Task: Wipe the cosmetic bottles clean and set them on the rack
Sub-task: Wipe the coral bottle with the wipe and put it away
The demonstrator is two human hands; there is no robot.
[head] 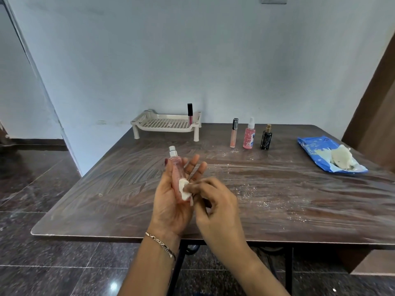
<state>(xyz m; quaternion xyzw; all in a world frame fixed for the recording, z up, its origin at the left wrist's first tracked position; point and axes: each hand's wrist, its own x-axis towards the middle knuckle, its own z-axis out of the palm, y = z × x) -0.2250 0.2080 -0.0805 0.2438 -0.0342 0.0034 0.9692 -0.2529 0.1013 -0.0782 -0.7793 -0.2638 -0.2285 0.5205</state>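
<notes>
— Bottle being cleaned: where is it?
— The pink bottle (177, 178) lies along the left hand (171, 206) above the table's (106, 189) near edge, thumb hooked round it and fingers splayed so its side is bare.
— And the right hand (215, 201)?
— Pinching a small white wipe (183, 189) against that side, fingertips bunched for pressure.
— The rack (139, 122)?
— At the far edge, one lip gloss (190, 114) standing in its right corner. Three more bottles (249, 135) wait along the far edge; the wipe pack (314, 150) lies by the right edge, probably for easy reach.
</notes>
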